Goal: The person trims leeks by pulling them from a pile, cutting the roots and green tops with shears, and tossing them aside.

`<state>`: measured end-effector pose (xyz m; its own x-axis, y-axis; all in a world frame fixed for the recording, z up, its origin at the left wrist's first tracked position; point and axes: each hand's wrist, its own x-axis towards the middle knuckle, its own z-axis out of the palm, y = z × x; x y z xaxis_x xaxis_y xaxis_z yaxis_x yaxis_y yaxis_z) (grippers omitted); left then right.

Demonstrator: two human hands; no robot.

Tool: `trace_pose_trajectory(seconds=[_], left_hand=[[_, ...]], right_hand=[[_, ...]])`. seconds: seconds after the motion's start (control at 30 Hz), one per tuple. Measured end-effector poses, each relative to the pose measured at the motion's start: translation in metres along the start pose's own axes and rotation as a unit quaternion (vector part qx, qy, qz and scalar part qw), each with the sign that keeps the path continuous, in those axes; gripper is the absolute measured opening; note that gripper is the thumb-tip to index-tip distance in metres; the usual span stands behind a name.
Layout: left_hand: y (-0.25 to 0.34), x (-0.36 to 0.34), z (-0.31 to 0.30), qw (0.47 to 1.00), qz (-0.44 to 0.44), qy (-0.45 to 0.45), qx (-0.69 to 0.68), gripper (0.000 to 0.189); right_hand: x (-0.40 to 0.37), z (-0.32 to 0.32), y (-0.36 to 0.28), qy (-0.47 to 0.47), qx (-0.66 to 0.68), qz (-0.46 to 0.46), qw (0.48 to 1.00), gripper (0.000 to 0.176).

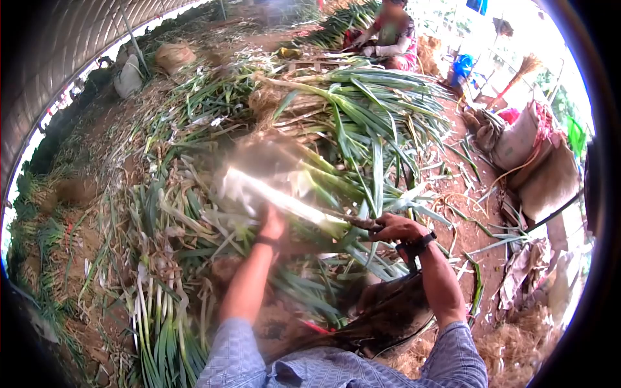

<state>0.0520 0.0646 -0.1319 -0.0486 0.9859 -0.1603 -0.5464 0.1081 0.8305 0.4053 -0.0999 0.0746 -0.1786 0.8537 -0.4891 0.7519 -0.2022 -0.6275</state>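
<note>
One head-worn view (fisheye, dark-rimmed) looks forward and down, close over the left hand (273, 225) and right hand (396, 227).

two hands, one leek stalk (284, 202)
left hand (273, 225) and right hand (396, 227) both grip the one stalk; one watch (417, 246) at the right hand; two sacks (517, 139) to its right; one person (391, 35) and one broom (517, 74) far beyond it.

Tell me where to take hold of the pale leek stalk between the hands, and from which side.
Grip the pale shank, its straight, stiff-looking part. It slants from upper left down to the right, so come from below, across it: left hand near the middle, right hand at the lower end. Blur hides the exact contact.
</note>
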Motion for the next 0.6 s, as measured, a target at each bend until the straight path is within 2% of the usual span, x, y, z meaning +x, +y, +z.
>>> trace_pose_trajectory(seconds=[0.03, 0.1, 0.13, 0.17, 0.2, 0.27, 0.3, 0.4, 0.43, 0.53, 0.6], left_hand=[[-0.011, 0.013, -0.007, 0.998, 0.009, 0.054, 0.011, 0.036], [-0.032, 0.012, -0.015, 0.987, 0.068, 0.094, 0.109, 0.036], [-0.032, 0.015, -0.018, 0.995, 0.013, 0.092, 0.047, 0.039], [-0.031, 0.018, -0.021, 0.994, -0.041, 0.096, -0.015, 0.042], [0.004, -0.007, 0.007, 0.993, -0.088, 0.080, 0.016, 0.045], [0.049, -0.043, 0.048, 0.989, -0.109, 0.076, -0.063, 0.045], [0.046, -0.038, 0.051, 0.990, -0.067, 0.110, -0.061, 0.041], [0.032, -0.031, 0.042, 0.998, -0.016, 0.036, 0.044, 0.037], [0.045, -0.041, 0.054, 0.995, -0.070, 0.073, -0.010, 0.029], [-0.014, 0.001, 0.010, 0.977, 0.007, 0.069, 0.201, 0.024], [0.001, -0.017, 0.022, 0.988, -0.052, 0.043, 0.142, 0.027]], right_hand=[[-0.006, -0.005, -0.011, -0.031, -0.003, 0.007, 1.000, 0.040], [-0.007, 0.001, -0.007, 0.007, -0.019, -0.018, 1.000, 0.043], [-0.006, 0.005, -0.001, 0.025, -0.029, -0.029, 0.999, 0.045], [-0.001, 0.008, 0.008, 0.001, -0.016, -0.047, 0.999, 0.049], [-0.003, 0.008, 0.003, -0.006, -0.044, -0.037, 0.998, 0.048], [-0.007, 0.008, -0.012, -0.021, -0.098, -0.020, 0.995, 0.045], [0.002, 0.014, -0.003, 0.017, -0.142, -0.020, 0.989, 0.042], [0.000, 0.011, -0.009, 0.093, -0.094, -0.015, 0.991, 0.040], [0.004, 0.011, -0.005, 0.083, -0.104, -0.013, 0.991, 0.039], [0.004, 0.011, -0.009, 0.044, -0.136, 0.003, 0.990, 0.038], [0.005, 0.012, -0.008, 0.041, -0.135, 0.003, 0.990, 0.039]])
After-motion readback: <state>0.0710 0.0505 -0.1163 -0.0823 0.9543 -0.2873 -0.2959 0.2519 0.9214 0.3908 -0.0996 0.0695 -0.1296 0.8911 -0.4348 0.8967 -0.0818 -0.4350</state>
